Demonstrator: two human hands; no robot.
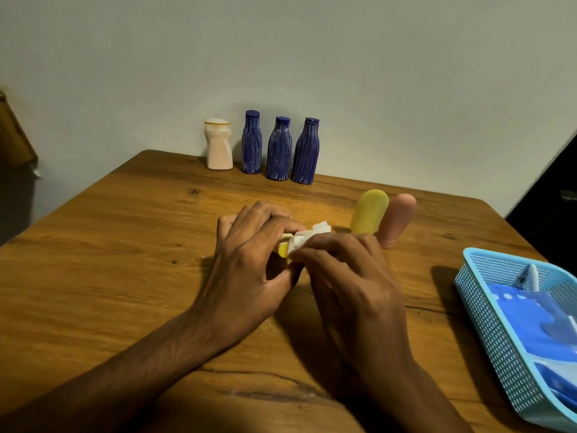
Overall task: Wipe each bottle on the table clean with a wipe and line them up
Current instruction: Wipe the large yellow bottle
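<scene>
— Wooden table [125, 245]: what's lined up at its far edge?
— A pale bottle [219, 145], three blue bottles [279, 148].
— Mid-table?
— Left hand [246, 260] grips a small yellow bottle [283, 250]; right hand [346, 276] pinches the wipe [307, 239] on it. Next, probably stand it in line.

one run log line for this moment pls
step: wiping | left hand: holds small yellow bottle | right hand: rubs wipe on it | lined up at wall: four bottles | waiting: two
</scene>
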